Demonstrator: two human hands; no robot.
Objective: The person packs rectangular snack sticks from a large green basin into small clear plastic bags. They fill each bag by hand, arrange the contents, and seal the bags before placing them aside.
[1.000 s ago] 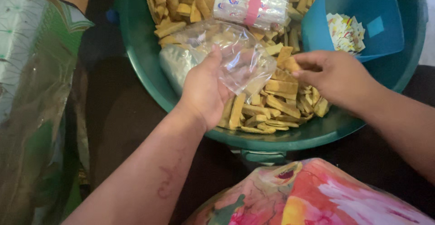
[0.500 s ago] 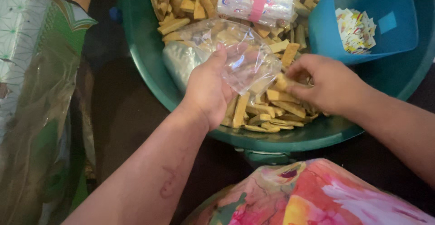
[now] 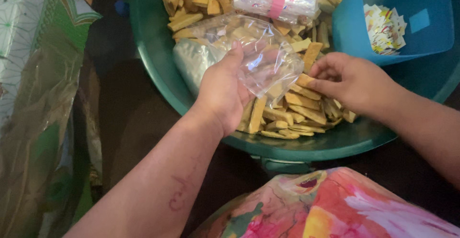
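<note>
Left hand (image 3: 225, 92) pinches a clear plastic bag (image 3: 261, 58) by its rim over the green basin (image 3: 158, 51), right hand (image 3: 352, 82) closed on a biscuit stick (image 3: 306, 81) at the bag's mouth; bag looks light, limp, slippery; sticks probably brittle, best held mid-length.

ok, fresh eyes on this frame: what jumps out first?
The big green basin heaped with tan biscuit sticks fills the top centre. Over it the left hand holds up a clear plastic bag, while the right hand pinches a stick at the bag's mouth. A blue tub of small packets sits top right.
</note>
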